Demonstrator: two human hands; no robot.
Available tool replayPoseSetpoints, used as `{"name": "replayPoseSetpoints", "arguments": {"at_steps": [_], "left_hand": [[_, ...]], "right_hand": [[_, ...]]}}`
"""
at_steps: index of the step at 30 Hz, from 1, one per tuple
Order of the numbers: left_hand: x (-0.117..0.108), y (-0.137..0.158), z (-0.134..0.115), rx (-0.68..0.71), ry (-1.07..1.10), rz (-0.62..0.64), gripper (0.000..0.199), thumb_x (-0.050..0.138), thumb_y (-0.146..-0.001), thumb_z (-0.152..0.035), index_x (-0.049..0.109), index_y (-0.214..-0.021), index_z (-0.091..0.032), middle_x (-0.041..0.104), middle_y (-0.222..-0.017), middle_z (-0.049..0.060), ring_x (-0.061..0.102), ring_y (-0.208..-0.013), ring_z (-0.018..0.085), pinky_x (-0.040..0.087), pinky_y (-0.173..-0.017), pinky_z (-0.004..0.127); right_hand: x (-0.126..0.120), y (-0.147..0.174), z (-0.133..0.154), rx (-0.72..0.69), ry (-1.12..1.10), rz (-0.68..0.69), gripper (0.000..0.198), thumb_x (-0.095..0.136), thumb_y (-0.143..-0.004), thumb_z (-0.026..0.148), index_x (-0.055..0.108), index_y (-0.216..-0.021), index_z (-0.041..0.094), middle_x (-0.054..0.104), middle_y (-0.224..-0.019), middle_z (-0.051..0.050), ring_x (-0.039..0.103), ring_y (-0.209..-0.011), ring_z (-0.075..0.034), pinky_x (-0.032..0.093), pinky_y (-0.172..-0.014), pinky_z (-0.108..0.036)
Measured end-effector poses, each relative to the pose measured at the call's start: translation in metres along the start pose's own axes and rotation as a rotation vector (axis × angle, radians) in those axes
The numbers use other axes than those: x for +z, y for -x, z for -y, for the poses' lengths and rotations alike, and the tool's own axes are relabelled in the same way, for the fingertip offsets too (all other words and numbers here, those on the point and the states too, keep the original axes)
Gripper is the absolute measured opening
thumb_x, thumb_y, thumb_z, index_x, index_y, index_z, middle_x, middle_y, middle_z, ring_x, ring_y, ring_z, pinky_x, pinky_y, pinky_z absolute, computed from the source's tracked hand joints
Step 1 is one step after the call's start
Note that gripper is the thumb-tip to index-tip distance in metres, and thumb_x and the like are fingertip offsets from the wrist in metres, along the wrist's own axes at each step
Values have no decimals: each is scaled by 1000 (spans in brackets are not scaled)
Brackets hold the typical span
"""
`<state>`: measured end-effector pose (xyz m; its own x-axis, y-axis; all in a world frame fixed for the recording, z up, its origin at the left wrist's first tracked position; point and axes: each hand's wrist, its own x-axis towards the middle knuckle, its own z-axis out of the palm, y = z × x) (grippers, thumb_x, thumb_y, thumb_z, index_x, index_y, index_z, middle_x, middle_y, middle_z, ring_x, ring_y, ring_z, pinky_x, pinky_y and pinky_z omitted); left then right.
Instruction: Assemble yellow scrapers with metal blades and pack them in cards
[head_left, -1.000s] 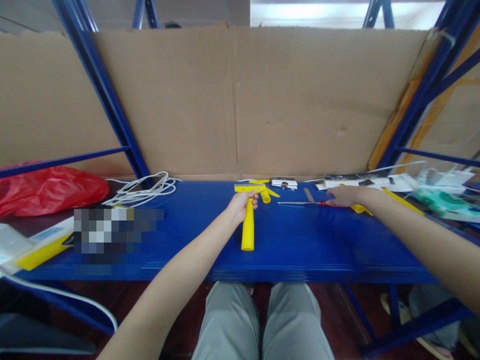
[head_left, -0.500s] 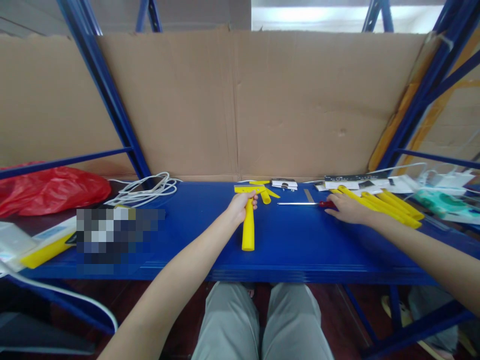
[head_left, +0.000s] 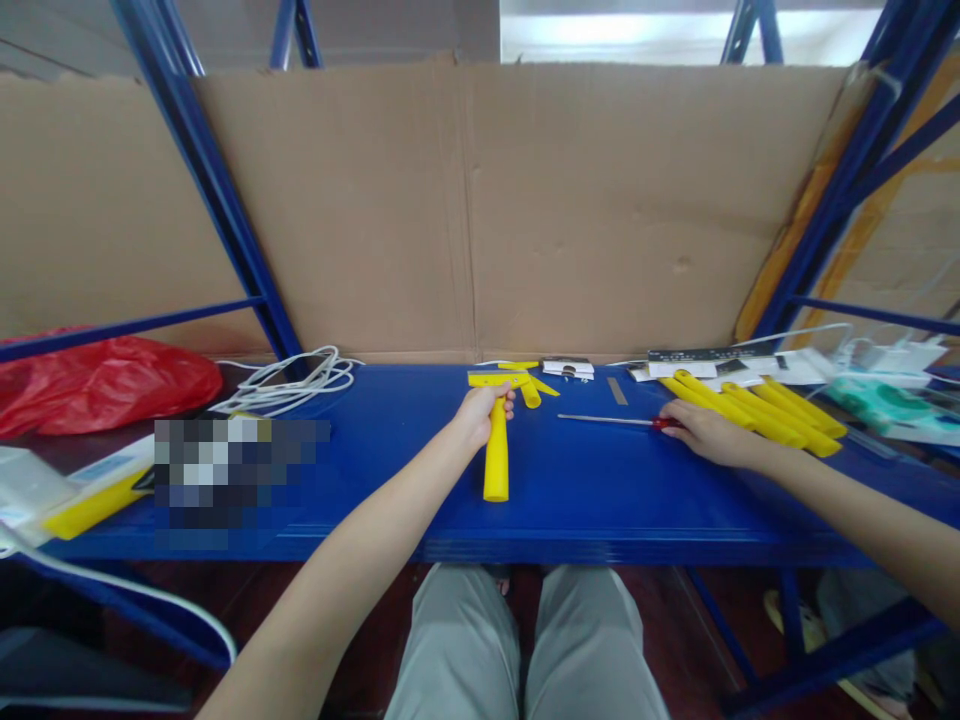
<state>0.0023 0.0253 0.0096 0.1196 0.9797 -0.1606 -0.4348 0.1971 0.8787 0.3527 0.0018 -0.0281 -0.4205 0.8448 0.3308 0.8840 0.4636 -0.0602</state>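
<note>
My left hand (head_left: 487,412) is closed around the neck of a yellow scraper (head_left: 496,465), whose wide head points away and whose handle hangs toward me. Just behind it lie another yellow scraper (head_left: 532,393) and a loose yellow strip (head_left: 546,386). On the right, my right hand (head_left: 705,432) has its fingers around the red handle of a screwdriver (head_left: 607,420); the shaft points left, low over the table, and most of the handle is covered. A thin metal blade (head_left: 616,391) lies beyond the shaft. Several yellow handles (head_left: 787,412) lie beside my right hand.
A blue table (head_left: 390,470) stands against a cardboard wall (head_left: 337,200) between blue posts. White cable (head_left: 300,380) and a red plastic bag (head_left: 105,380) are at the left. A small white stack (head_left: 568,369) sits at the back, with a green packet (head_left: 885,402) far right.
My right hand has drawn the screwdriver slightly right and toward me, away from the metal blade. My left hand and its scraper have stayed put.
</note>
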Motion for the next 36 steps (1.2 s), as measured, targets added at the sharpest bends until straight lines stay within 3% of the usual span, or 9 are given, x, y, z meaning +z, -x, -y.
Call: {"name": "replayPoseSetpoints", "arguments": {"at_steps": [4, 8, 12, 18, 20, 24, 36], "left_hand": [[0, 1, 1, 28, -29, -9, 18, 46, -85, -2, 50, -70, -11, 49, -49, -2, 39, -35, 4, 31, -36, 16], [2, 2, 2, 41, -64, -61, 18, 46, -85, -1, 51, -71, -12, 48, -48, -3, 39, -35, 4, 31, -36, 17], [3, 6, 2, 31, -84, -101, 15, 48, -85, -3, 52, -73, -11, 49, -48, -3, 40, -36, 5, 32, -38, 17], [3, 8, 0, 29, -109, -144, 13, 48, -85, -4, 53, -75, -11, 49, -48, -3, 40, -35, 5, 32, -38, 18], [4, 8, 0, 26, -123, -155, 14, 48, -85, -4, 53, -75, -11, 49, -48, -3, 40, -35, 5, 33, -37, 18], [4, 7, 1, 25, -150, -178, 14, 49, -85, -4, 51, -75, -12, 49, -48, -4, 40, -34, 5, 32, -36, 18], [3, 5, 3, 50, -247, -195, 15, 50, -85, -5, 49, -73, -14, 49, -49, -4, 40, -34, 6, 32, -36, 19]], "right_hand": [[-17, -15, -3, 61, 55, 1, 10, 45, -80, 28, 54, -77, 24, 65, -74, -7, 62, -68, -22, 48, -65, -36], [-37, -45, -2, 125, 192, -171, 8, 50, -75, 26, 55, -80, 22, 67, -79, -8, 62, -79, -27, 40, -84, -49], [-48, -77, 8, 224, 188, -392, 10, 50, -76, 25, 54, -85, 23, 66, -81, -10, 59, -83, -30, 32, -88, -56], [-21, -95, 29, 326, 89, -676, 11, 46, -77, 21, 53, -85, 23, 65, -88, -11, 54, -91, -31, 32, -83, -52], [-6, -92, 32, 352, 25, -624, 9, 48, -78, 25, 53, -86, 23, 65, -89, -10, 56, -89, -31, 36, -78, -47], [10, -84, 32, 268, -82, -470, 9, 54, -78, 30, 53, -85, 24, 67, -87, -8, 58, -79, -26, 40, -68, -37], [-2, -80, 51, 124, 89, -412, 11, 51, -80, 26, 56, -90, 24, 67, -93, -8, 57, -91, -29, 36, -74, -39]]}}
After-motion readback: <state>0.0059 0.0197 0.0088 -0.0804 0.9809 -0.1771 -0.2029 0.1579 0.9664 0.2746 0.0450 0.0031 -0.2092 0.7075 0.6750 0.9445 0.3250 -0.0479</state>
